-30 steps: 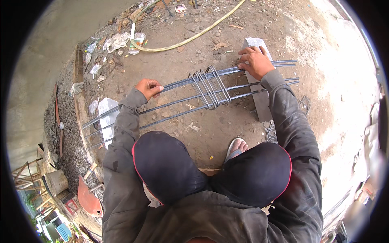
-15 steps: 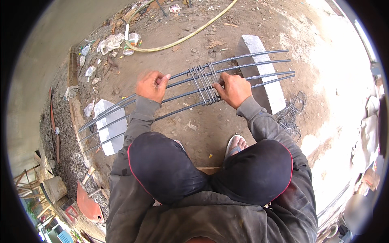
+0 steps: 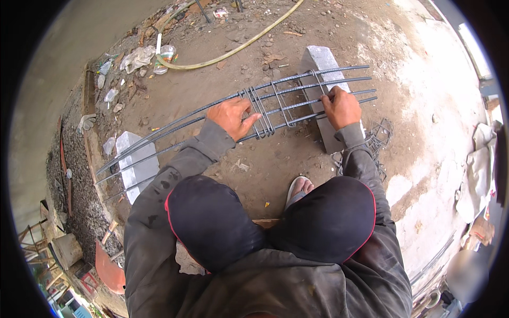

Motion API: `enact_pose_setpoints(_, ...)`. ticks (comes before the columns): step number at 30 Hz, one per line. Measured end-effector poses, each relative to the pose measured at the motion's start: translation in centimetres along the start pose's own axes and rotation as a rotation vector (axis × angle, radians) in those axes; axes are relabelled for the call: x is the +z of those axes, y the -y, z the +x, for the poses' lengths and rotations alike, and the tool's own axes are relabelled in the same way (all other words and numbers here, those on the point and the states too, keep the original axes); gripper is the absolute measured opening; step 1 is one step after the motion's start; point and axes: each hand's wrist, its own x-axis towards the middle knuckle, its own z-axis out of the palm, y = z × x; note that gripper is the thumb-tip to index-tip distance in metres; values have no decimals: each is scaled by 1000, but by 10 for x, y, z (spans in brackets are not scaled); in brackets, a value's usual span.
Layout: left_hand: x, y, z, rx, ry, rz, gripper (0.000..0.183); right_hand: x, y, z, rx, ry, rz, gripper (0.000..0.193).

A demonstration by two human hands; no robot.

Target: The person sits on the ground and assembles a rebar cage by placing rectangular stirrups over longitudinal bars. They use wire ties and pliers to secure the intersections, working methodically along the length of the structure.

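Several ribbed steel rebars [image 3: 212, 112] run side by side in front of me, resting on two pale blocks. Wire stirrups loop around them: a close bundle [image 3: 261, 114] near the middle, a single stirrup [image 3: 283, 104] to its right, and another stirrup [image 3: 318, 79] over the right block. My left hand [image 3: 231, 116] is at the left side of the bundle, its fingers curled and the thumb held apart from them. With finger and thumb, my right hand [image 3: 342, 108] grips the stirrup at the right block; its lower part is hidden by the hand.
The left block [image 3: 138, 164] and right block [image 3: 324, 61] stand on dirt ground. More stirrups lie in a pile [image 3: 379, 135] beyond my right forearm. A yellowish hose [image 3: 228, 54], plastic litter [image 3: 139, 58] and a glove [image 3: 86, 122] lie around. A wall rises at left.
My right hand has moved right along the rebars with a stirrup, now over the right block. Another stirrup stands apart from the bundle. My left hand has moved right, to the bundle.
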Motion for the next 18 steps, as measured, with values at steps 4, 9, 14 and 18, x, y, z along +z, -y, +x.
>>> enact_pose_setpoints(4,11,-6,13,265,-317,5,42,-3,17,-14,-140,-241,138,33)
enact_pose_setpoints(9,14,9,0,-428,165,-71,53,16,66,-26,-333,196,174,34)
enact_pose_setpoints(14,24,23,-1,-661,299,-651,54,51,111,-21,-453,388,315,34)
enact_pose_setpoints(18,25,29,-8,-933,292,-1169,32,71,130,-17,-443,541,550,28)
